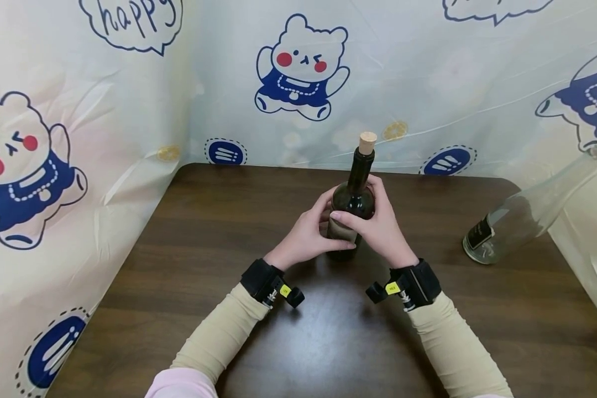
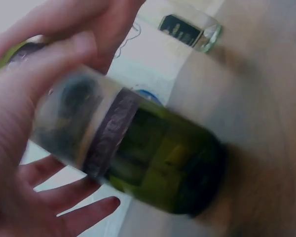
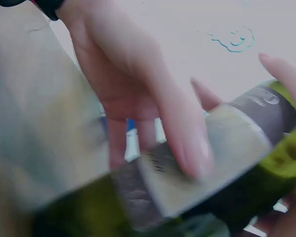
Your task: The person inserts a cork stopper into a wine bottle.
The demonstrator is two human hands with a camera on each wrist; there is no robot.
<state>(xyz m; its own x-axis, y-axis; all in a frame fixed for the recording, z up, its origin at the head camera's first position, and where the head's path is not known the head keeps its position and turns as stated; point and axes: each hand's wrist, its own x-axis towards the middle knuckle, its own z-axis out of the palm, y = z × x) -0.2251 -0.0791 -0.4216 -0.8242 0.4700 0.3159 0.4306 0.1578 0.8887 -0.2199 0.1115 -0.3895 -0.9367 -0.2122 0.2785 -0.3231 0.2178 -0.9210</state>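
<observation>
A dark green wine bottle with a cork in its neck is between both hands at the far middle of the table. My left hand grips it low from the left, thumb across the front and fingers on the far side. Higher up, my right hand holds it from the right, its thumb near the shoulder. A pale label with a dark band shows in the left wrist view, partly hidden by a thumb. Whether the base touches the table cannot be told.
A clear glass bottle with a black label stands toward the right of the brown table. Behind and beside the table hangs a pale curtain printed with cartoon bears. Each wrist wears a black strap with a small camera.
</observation>
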